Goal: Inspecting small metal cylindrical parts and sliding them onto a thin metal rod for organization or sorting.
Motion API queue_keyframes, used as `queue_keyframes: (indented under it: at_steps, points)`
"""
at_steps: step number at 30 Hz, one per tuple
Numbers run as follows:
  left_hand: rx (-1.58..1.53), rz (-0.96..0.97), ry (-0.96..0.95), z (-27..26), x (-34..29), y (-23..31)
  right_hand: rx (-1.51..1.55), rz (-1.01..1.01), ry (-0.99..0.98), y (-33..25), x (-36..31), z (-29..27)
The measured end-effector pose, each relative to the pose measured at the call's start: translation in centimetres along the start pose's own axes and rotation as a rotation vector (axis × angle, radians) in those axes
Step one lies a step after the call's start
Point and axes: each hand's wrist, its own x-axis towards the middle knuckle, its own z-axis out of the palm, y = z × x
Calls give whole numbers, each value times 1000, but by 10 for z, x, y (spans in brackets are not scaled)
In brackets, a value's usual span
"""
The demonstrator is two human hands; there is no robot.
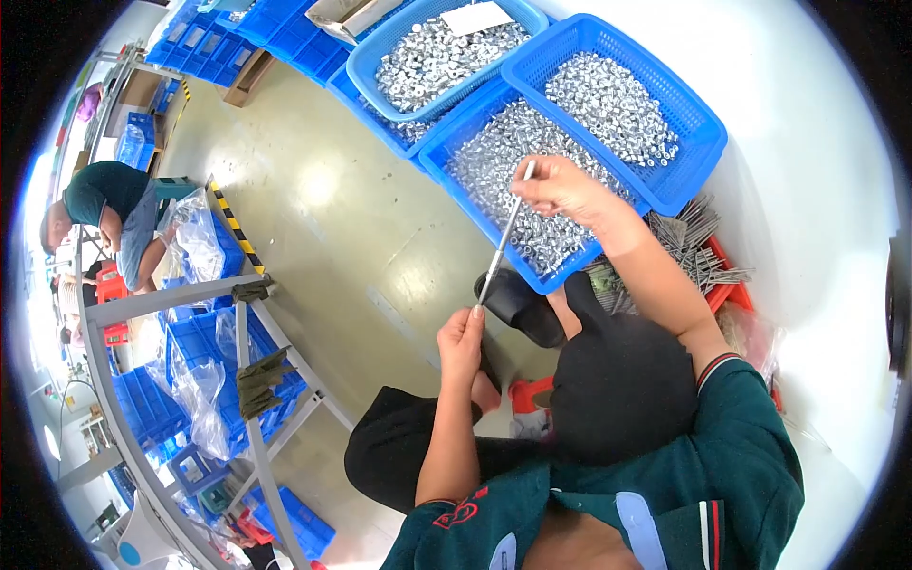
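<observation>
Rod [500, 251] nr bskt [568, 274] w/ pcs [496, 142]

Left fingers [458, 329] and right fingers [538, 194] pinched

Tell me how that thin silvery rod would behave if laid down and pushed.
The rod is probably stiff: it runs straight between the left hand and the right hand. Its slim shape looks round, so it would likely roll when pushed. The shiny, metallic surface suggests it may be slippery.

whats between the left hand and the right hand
A thin metal rod spans the gap, as the head view shows: the left hand pinches its lower end, the right hand grips near its upper end.
</observation>
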Motion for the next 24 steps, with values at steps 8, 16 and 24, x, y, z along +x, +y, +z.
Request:
queue_keyframes:
  at_steps: [8,16,24]
  points:
    - [-87,-66,39,0,7,0,450,63,-91,29,2,-10]
    - [-40,19,-13,2,0,7,436,-13,187,20,7,-25]
    - [-30,-42,-22,0,-1,0,486,-48,277,13,5,-17]
